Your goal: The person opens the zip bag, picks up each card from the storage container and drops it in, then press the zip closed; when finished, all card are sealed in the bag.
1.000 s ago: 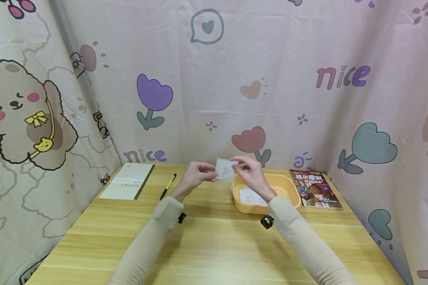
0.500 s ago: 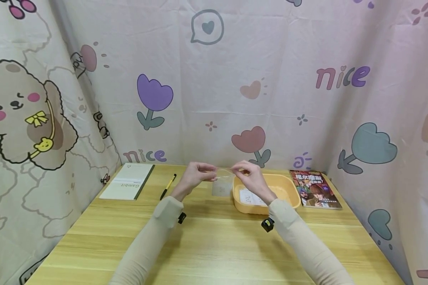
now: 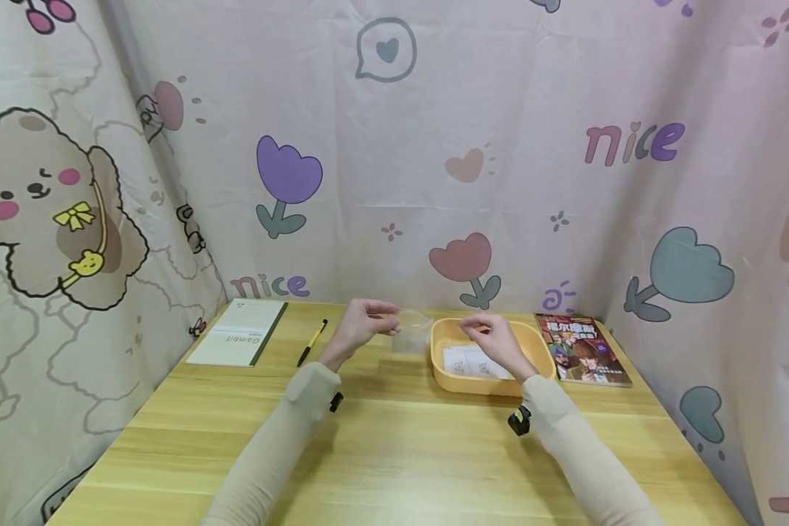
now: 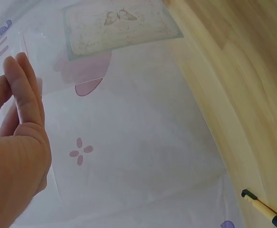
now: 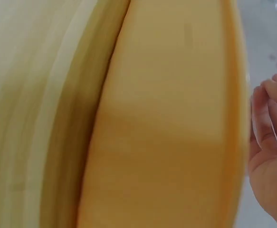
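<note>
My left hand (image 3: 367,324) pinches a clear plastic bag (image 3: 410,340) by its upper edge, and the bag hangs beside the yellow basket with its mouth gaping. In the left wrist view, a butterfly-printed pale rectangle (image 4: 121,23) shows at the bag's lower end; whether it lies inside or is printed on the bag I cannot tell. Over the yellow basket (image 3: 439,374), my right hand (image 3: 500,345) has its fingers loosely bent, with nothing visible in them. White printed packets (image 3: 471,362) lie in the basket. The right wrist view is mostly filled by the basket wall (image 5: 162,118).
A notebook (image 3: 233,337) lies at the table's back left, with a yellow and black pen (image 3: 312,343) beside it. Right of the basket is an illustrated booklet (image 3: 585,351). A patterned curtain (image 3: 381,146) hangs close behind the wooden table (image 3: 394,453).
The bag's mouth has come apart and the bag now hangs lower. My right hand has let go of it and moved right, over the basket. My left hand has stayed nearly in place.
</note>
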A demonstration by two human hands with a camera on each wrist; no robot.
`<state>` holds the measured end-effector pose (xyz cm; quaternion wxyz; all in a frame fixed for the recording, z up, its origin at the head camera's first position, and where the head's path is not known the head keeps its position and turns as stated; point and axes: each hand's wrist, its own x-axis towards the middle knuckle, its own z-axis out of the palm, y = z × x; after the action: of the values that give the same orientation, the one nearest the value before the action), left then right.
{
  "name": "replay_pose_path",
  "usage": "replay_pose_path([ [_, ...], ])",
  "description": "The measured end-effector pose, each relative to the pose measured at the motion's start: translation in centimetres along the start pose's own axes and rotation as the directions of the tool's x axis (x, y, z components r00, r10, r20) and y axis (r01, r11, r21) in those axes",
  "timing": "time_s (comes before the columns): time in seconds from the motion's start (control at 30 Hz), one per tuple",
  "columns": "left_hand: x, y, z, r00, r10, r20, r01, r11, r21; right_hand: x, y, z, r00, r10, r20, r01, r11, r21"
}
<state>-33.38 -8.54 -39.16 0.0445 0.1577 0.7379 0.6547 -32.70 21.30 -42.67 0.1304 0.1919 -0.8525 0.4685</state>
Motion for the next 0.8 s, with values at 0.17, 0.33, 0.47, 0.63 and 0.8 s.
replay_pose_path([
  [0.17, 0.1, -0.1, 0.1, 1.000, 0.017, 0.008, -0.017, 1.000, 0.021, -0.1, 3.2, -0.8, 0.995, 0.070, 0.066, -0.070, 0.998, -0.006],
  [0.33, 0.1, -0.3, 0.0, 1.000, 0.012, 0.014, -0.012, 1.000, 0.020, -0.6, 4.8, -1.8, 0.979, 0.142, 0.149, -0.138, 0.990, -0.038],
  [0.47, 0.1, -0.3, 0.0, 1.000, 0.016, 0.018, -0.016, 1.000, 0.021, -0.9, 5.8, -2.6, 0.968, 0.155, 0.198, -0.136, 0.985, -0.107],
  [0.63, 0.2, -0.1, -0.1, 1.000, 0.015, 0.022, -0.016, 0.999, 0.044, -1.1, 6.7, -3.4, 0.952, 0.172, 0.252, -0.128, 0.975, -0.182],
  [0.8, 0.1, 0.0, -0.1, 1.000, 0.003, 0.020, -0.004, 0.998, 0.056, -1.1, 7.2, -3.7, 0.928, 0.209, 0.310, -0.137, 0.961, -0.239],
])
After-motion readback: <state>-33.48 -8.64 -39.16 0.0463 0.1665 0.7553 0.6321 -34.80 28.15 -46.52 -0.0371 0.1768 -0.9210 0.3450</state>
